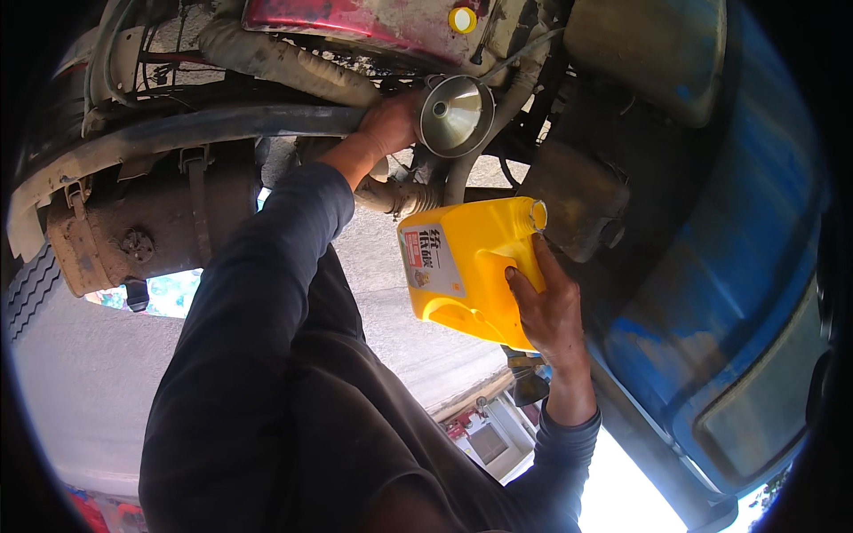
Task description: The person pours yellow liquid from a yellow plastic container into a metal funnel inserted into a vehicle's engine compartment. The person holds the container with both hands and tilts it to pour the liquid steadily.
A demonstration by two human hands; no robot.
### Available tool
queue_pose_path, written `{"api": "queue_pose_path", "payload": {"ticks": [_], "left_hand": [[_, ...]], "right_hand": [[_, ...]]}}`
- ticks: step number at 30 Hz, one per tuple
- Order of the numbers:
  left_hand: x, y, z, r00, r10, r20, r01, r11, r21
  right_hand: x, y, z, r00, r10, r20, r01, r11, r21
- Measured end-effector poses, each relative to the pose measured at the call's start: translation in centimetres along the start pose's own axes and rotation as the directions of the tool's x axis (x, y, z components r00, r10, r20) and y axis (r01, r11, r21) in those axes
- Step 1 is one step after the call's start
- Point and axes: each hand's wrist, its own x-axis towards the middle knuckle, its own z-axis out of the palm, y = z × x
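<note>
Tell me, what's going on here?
Someone is working with bare hands among a vehicle's mechanical parts, beside a blue panel. Their left hand is at the edge of a metal funnel, seemingly holding it. Their right hand grips a yellow jug. Right now the jug and funnel are apart, and nothing is seen pouring.

Fingertips of the left hand (pixel 391 123) and underside of the metal funnel (pixel 473 115) hidden from view
</note>
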Motion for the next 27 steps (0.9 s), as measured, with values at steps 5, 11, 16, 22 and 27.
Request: {"api": "queue_pose_path", "payload": {"ticks": [5,11,16,22,27], "left_hand": [[0.1,0.6,0.0,0.995,0.093,0.02,-0.095,0.989,0.11],[0.0,-0.4,0.7,0.995,0.096,-0.009,-0.095,0.994,0.056],[0.2,-0.1,0.8,0.999,0.051,0.003,-0.051,0.998,0.023],[0.2,-0.8,1.0,0.995,0.1,-0.024,-0.099,0.995,0.024],[0.0,-0.8,1.1,0.995,0.096,-0.035,-0.096,0.995,-0.001]], "right_hand": [[1.7,-0.4,-0.7,0.996,-0.059,0.063,0.057,0.998,0.019],[5.1,-2.0,-1.5,0.973,-0.025,0.229,0.012,0.998,0.057],[7.3,-1.2,-2.1,0.935,-0.158,0.317,0.175,0.984,-0.025],[9.5,-2.4,-2.4,0.912,-0.134,0.389,0.194,0.974,-0.118],[11.2,-3.2,-2.5,0.873,-0.106,0.477,0.202,0.967,-0.155]]}}
